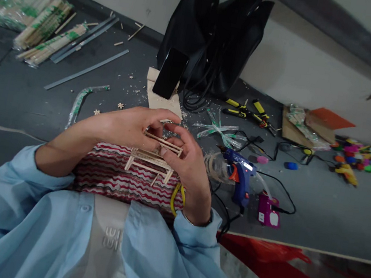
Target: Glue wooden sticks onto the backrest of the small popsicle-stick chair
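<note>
A small bench-like frame of thin wooden sticks [153, 158] is between my hands above a striped red, white and grey cloth [104, 168]. My left hand [131, 126] reaches over its upper left side, with thumb and fingers curled round the sticks. On the right, my right hand [186, 157] grips the frame, its thumb pressed on the seat-like middle and its fingers behind the top rails. Some fingertips are hidden behind the sticks. A yellow-handled tool [177, 199], partly covered, lies beside my right wrist.
A blue glue gun [242, 180] with trailing cord lies right, near a purple box [268, 210]. Pliers [245, 114], a phone [170, 73] and a black bag [214, 36] are behind. Bundled sticks [44, 22] and grey strips [86, 70] lie left. The table's front edge [305, 249] runs right.
</note>
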The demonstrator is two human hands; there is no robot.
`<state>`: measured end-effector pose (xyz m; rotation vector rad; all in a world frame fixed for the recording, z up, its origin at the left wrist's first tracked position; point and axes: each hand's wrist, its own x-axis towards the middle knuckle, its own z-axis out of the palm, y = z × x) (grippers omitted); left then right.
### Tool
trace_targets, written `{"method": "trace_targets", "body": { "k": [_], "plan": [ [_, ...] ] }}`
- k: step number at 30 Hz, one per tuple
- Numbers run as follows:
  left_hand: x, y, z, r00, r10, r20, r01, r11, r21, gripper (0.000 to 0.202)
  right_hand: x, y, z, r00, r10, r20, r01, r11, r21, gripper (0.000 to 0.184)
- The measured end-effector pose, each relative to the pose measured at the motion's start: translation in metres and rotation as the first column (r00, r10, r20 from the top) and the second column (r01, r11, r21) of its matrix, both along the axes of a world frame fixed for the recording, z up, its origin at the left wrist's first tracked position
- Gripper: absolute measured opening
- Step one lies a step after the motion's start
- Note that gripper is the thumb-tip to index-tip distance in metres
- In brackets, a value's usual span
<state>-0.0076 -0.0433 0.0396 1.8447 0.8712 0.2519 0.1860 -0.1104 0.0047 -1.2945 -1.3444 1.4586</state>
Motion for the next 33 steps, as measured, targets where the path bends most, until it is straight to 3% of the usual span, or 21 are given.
{"method": "trace_targets", "body": {
  "k": [6,11,14,19,26,33],
  "plan": [
    [0.0,0.002,-0.001,1.0,-0.007,0.025,0.007,1.0,-0.023,0.062,0.004,0.001,-0.002,0.999,-0.009,-0.036,0.01,1.0,0.021,0.042],
    [0.0,0.006,-0.006,0.993,-0.038,0.111,0.044,0.998,-0.045,0.061,0.008,0.002,-0.002,0.994,-0.103,0.029,0.094,0.972,0.216,0.031],
    [0.0,0.007,-0.009,0.989,-0.02,0.145,0.032,0.996,-0.081,0.06,0.009,0.004,-0.003,0.984,-0.158,0.078,0.116,0.914,0.388,0.025],
    [0.0,0.01,-0.009,0.991,0.042,0.13,-0.031,0.996,-0.087,0.056,0.011,0.005,-0.006,0.956,-0.211,0.202,0.028,0.754,0.657,0.021],
    [-0.001,0.015,-0.017,0.981,0.025,0.192,-0.006,0.995,-0.097,0.056,0.012,0.004,-0.012,0.931,-0.191,0.31,-0.076,0.73,0.679,0.037],
    [0.0,0.017,-0.015,0.977,0.116,0.179,-0.101,0.991,-0.092,0.048,0.008,0.003,-0.013,0.892,-0.262,0.37,-0.07,0.726,0.684,0.041]
  ]
}}
